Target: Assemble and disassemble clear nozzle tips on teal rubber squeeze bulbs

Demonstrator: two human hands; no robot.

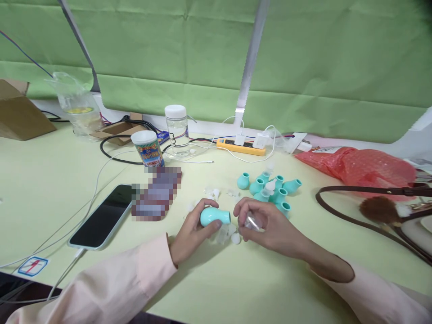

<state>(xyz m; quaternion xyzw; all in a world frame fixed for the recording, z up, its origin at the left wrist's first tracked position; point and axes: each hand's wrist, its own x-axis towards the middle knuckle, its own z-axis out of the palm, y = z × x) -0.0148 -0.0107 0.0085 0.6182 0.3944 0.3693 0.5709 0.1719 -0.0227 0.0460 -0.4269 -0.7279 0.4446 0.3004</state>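
My left hand point(197, 229) is closed around a turquoise rubber bulb point(212, 216), which lies on its side with its open neck facing right. Close to that neck, my right hand point(266, 225) grips a small clear plastic piece point(252, 221), partly covered by the fingers. Small white and clear plastic parts lie on the table between and behind the hands, among them a white round piece point(235, 239). Beyond my right hand several more turquoise bulbs point(243, 181) stand or lean in a cluster. A white nozzle-like tip point(270, 186) sticks up from one of them.
A phone point(103, 218) on a charging cable lies at left, near a printed paper cup point(147, 148) and a lidded clear jar point(177, 130). An orange power strip point(241, 147) sits at the back. A red plastic bag point(357, 168) and a brown strap point(351, 220) are at right.
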